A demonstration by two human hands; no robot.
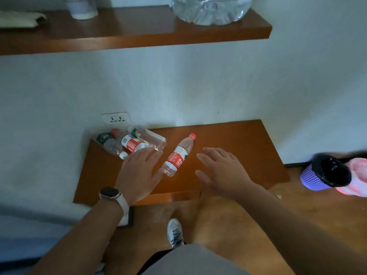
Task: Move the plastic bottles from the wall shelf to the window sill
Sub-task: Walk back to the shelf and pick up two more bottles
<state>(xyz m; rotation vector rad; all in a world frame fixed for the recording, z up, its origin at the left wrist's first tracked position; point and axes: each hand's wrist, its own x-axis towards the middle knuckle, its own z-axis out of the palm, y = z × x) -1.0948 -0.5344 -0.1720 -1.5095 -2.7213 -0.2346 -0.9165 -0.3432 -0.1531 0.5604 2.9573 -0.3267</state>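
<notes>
A clear plastic bottle [178, 154] with a red cap and red label lies on its side on the lower wooden wall shelf [238, 147]. Three more empty bottles lie in a heap [129, 142] at the shelf's left back corner. My left hand [140, 171], with a watch on its wrist, hovers flat and open just left of the single bottle, its thumb near the bottle's base. My right hand [222, 167] is spread open to the bottle's right, apart from it. Neither hand holds anything.
An upper wooden shelf [139, 36] carries a large clear water jug [210, 8], a cup [82, 6] and a folded cloth. A wall socket [116, 118] sits above the heap. A purple bin [323, 172] with a black bag stands on the floor at right. My shoe [174, 232] is below.
</notes>
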